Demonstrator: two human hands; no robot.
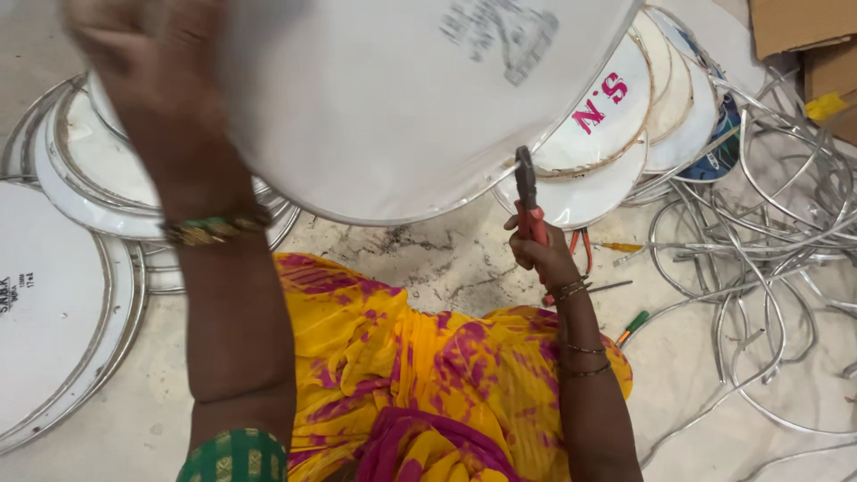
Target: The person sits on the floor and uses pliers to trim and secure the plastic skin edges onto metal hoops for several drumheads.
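Observation:
A large round white drumhead [384,98] with a metal rim is held up tilted over my lap. My left hand [147,54], blurred, grips its upper left edge. My right hand [544,254] is shut on red-handled pliers [528,201], whose dark jaws touch the drumhead's lower right rim. Bangles circle both wrists. My yellow and pink garment [420,366] covers my knees below.
Finished white drumheads are stacked at the left [62,303] and at the upper right [616,125]. A tangle of metal hoops [759,259] lies on the stone floor at the right. A green-handled tool [632,327] lies near my right arm. Cardboard boxes [803,36] stand top right.

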